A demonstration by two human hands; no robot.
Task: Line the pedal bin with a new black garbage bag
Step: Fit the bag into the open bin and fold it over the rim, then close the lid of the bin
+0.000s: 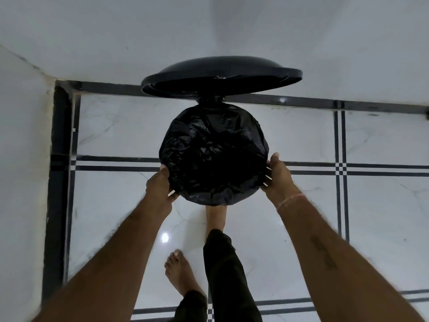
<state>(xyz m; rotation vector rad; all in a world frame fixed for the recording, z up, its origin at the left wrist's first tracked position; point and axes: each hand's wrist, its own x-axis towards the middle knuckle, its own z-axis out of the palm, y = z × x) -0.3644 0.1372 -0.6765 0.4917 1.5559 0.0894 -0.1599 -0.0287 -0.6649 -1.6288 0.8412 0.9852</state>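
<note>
Both hands, left (160, 184) and right (277, 176), gripping black garbage bag (213, 154) over pedal bin rim, lid (220, 74) raised

A glossy white floor (255, 135) with dark double lines meets white walls (116, 31); a black skirting strip (59, 159) edges the corner.

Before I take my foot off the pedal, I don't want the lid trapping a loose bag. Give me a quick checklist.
1. Lid up, away from the opening: ok.
2. Black garbage bag folded over the rim all round: ok in front and at the sides; back edge cannot tell.
3. Left hand and right hand off the rim: not ok, both touch it.
4. Bag pushed down inside: cannot tell.
5. Foot on the pedal: cannot tell, pedal hidden.
</note>
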